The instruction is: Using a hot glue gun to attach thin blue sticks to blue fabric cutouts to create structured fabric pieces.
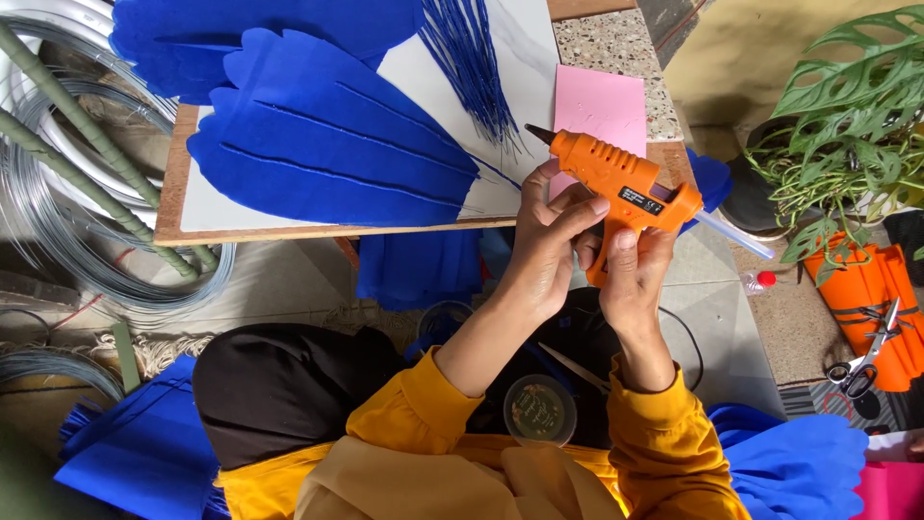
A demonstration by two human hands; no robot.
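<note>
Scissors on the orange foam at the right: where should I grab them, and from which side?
Take the scissors by the black finger loops at their lower left end, coming from that side; the blades point up and right, away from both hands, which hold the glue gun.

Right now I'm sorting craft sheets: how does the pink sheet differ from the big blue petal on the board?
The pink sheet is a plain, small rectangle; the blue petal is far larger, with a scalloped edge and long slits. The pink sheet lies partly behind the orange glue gun; the blue petal lies in full view. Both lie flat.
</note>
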